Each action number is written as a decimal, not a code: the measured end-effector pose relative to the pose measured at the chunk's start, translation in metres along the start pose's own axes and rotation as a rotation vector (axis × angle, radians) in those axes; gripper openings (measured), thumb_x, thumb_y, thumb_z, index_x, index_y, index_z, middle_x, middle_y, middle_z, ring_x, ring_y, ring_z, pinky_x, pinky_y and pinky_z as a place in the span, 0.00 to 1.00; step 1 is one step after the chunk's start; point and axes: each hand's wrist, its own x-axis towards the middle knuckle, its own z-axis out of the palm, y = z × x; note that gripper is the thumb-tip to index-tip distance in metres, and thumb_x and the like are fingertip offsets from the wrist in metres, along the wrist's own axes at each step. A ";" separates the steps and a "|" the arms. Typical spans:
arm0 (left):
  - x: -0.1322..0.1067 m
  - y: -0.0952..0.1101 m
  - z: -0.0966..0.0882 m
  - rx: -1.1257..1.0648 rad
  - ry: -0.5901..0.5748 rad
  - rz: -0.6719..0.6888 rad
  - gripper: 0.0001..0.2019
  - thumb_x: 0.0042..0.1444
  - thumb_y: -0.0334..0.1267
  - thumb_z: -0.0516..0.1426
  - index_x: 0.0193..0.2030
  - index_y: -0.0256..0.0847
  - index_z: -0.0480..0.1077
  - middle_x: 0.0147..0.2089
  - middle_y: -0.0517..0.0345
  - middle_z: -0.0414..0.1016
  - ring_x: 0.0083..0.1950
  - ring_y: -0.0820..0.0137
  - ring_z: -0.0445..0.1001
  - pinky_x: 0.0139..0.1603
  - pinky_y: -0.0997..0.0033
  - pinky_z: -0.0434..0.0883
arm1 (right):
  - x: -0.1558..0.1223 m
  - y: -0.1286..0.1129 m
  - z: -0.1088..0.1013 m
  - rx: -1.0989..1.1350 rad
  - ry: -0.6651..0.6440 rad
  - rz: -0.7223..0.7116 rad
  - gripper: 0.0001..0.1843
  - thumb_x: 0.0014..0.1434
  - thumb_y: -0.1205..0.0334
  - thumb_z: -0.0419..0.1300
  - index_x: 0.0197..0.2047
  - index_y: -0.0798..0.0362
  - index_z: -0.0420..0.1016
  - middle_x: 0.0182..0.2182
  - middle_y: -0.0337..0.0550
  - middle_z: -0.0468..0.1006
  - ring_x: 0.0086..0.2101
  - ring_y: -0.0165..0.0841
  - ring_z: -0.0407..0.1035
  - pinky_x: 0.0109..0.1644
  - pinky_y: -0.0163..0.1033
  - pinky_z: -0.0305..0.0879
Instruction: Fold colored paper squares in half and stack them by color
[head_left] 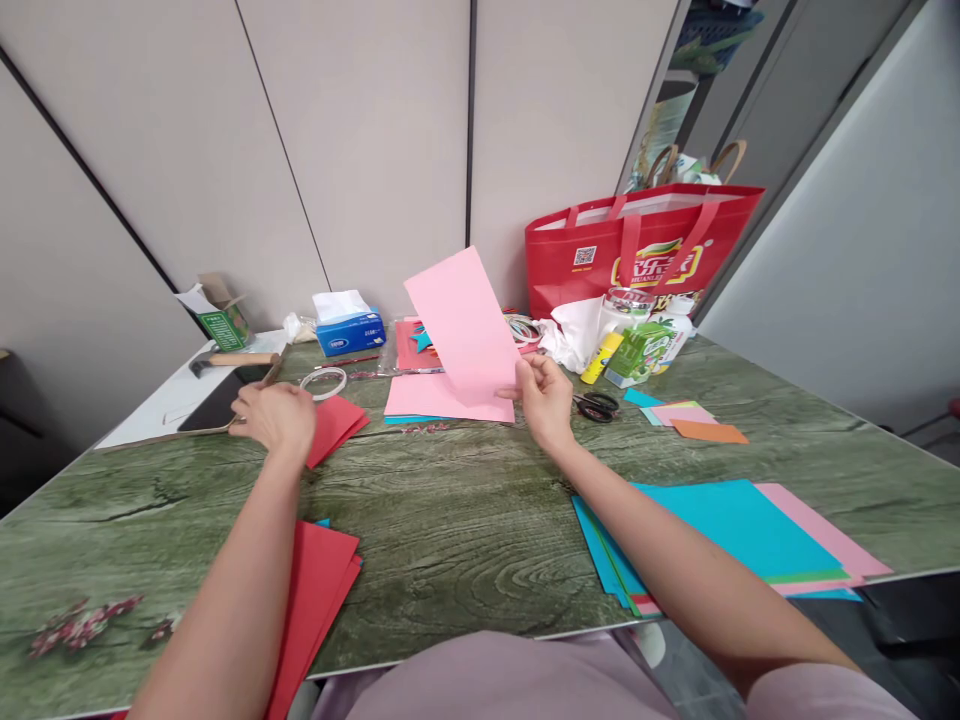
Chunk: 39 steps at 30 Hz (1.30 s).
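My right hand pinches the lower right edge of a pink sheet of paper, which stands tilted above the table. Beneath it lies a stack of pink paper with blue underneath. My left hand reaches over the left side, its fingers curled at the edge of a flat black item with a brown strip along it. What those fingers hold is hidden. Close by are a roll of white tape and folded red paper.
A hammer, blue tissue pack and green box stand at the back left. Black scissors, a yellow glue stick and a red bag are right. Blue sheets and red sheets lie in front.
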 end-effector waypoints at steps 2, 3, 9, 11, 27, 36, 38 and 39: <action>-0.010 0.009 0.009 0.168 0.001 0.213 0.04 0.40 0.25 0.56 0.22 0.37 0.66 0.53 0.45 0.61 0.60 0.52 0.52 0.56 0.51 0.53 | -0.002 -0.003 0.003 0.068 -0.046 0.086 0.18 0.48 0.48 0.57 0.36 0.52 0.64 0.26 0.35 0.67 0.23 0.25 0.61 0.24 0.35 0.73; -0.016 0.014 0.014 0.109 -0.103 0.223 0.03 0.44 0.28 0.56 0.27 0.37 0.69 0.48 0.46 0.66 0.56 0.55 0.59 0.54 0.53 0.57 | -0.003 -0.004 0.004 0.092 -0.071 0.123 0.18 0.47 0.48 0.57 0.36 0.52 0.65 0.25 0.34 0.65 0.22 0.24 0.60 0.23 0.35 0.72; -0.053 0.033 0.038 -0.434 -0.875 -0.146 0.21 0.48 0.49 0.56 0.42 0.33 0.68 0.38 0.45 0.75 0.38 0.63 0.73 0.38 0.63 0.70 | -0.015 -0.009 0.011 0.123 -0.247 0.290 0.17 0.45 0.50 0.60 0.34 0.53 0.66 0.20 0.31 0.64 0.19 0.24 0.61 0.20 0.34 0.71; -0.058 0.030 0.039 -0.436 -0.852 -0.157 0.21 0.42 0.45 0.62 0.40 0.33 0.69 0.39 0.46 0.75 0.38 0.64 0.73 0.37 0.65 0.70 | -0.018 -0.011 0.012 0.117 -0.326 0.327 0.18 0.44 0.51 0.61 0.35 0.54 0.66 0.20 0.32 0.66 0.19 0.24 0.63 0.20 0.35 0.72; -0.079 0.018 0.047 0.068 -1.188 0.573 0.22 0.48 0.27 0.48 0.49 0.47 0.69 0.63 0.59 0.53 0.65 0.66 0.47 0.63 0.58 0.43 | -0.014 -0.012 0.013 0.136 -0.305 0.423 0.26 0.47 0.37 0.52 0.30 0.54 0.71 0.22 0.42 0.75 0.24 0.35 0.70 0.21 0.39 0.69; -0.077 0.029 0.041 0.073 -1.201 0.416 0.28 0.43 0.25 0.51 0.53 0.49 0.65 0.63 0.60 0.55 0.65 0.63 0.47 0.62 0.55 0.48 | -0.012 -0.009 0.007 0.024 -0.366 0.187 0.26 0.42 0.48 0.62 0.43 0.53 0.67 0.35 0.42 0.75 0.31 0.35 0.71 0.32 0.40 0.70; -0.079 0.036 0.038 -0.049 -1.261 0.257 0.27 0.44 0.28 0.54 0.54 0.48 0.64 0.61 0.56 0.58 0.62 0.61 0.53 0.59 0.55 0.55 | -0.011 -0.008 0.005 -0.077 -0.335 0.105 0.27 0.42 0.55 0.63 0.46 0.52 0.64 0.36 0.43 0.75 0.31 0.34 0.71 0.33 0.39 0.69; -0.080 0.038 0.037 -0.122 -1.266 0.180 0.27 0.45 0.31 0.55 0.55 0.47 0.63 0.60 0.54 0.59 0.61 0.59 0.57 0.56 0.56 0.59 | -0.011 -0.008 0.004 -0.109 -0.326 0.078 0.29 0.43 0.57 0.62 0.50 0.52 0.62 0.36 0.43 0.75 0.31 0.34 0.71 0.32 0.39 0.69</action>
